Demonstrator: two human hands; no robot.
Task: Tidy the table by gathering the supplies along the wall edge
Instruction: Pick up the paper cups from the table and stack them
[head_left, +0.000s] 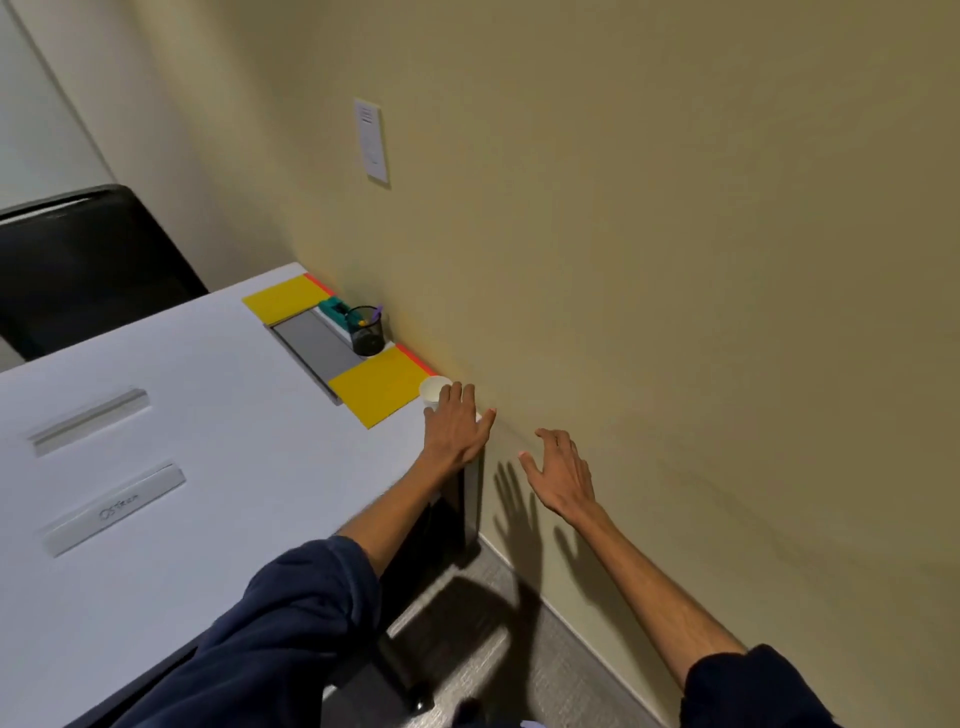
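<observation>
At the bottom of the frame, 2 dark blue sleeves (291, 623) sit pushed up from bare forearms that reach toward the centre. The right hand (563, 475) hangs in the air past the bench's corner, in front of the wall (675, 260), its fingers (550, 441) spread wide and holding nothing. The left hand (457, 428) is over the right corner of the white bench (208, 389), with its fingers (457, 395) nearly straight and its thumb stuck out to the right. Its fingertips reach the side of a white paper cup (432, 388) without gripping it; whether they press it I cannot tell. The cup stands upright at the wall edge, just beside a yellow sheet (376, 392) with an orange strip on its wall side. Further up-left along the wall come a grey panel (317, 340), a black mesh pot (366, 332) with pens, a teal tool (332, 309) and a 2nd yellow sheet (283, 299). At the left, 2 clear strips (88, 421) lie on the bench. A black chair (78, 260) stands at upper left, and a white plate (371, 140) is fixed on the wall.
</observation>
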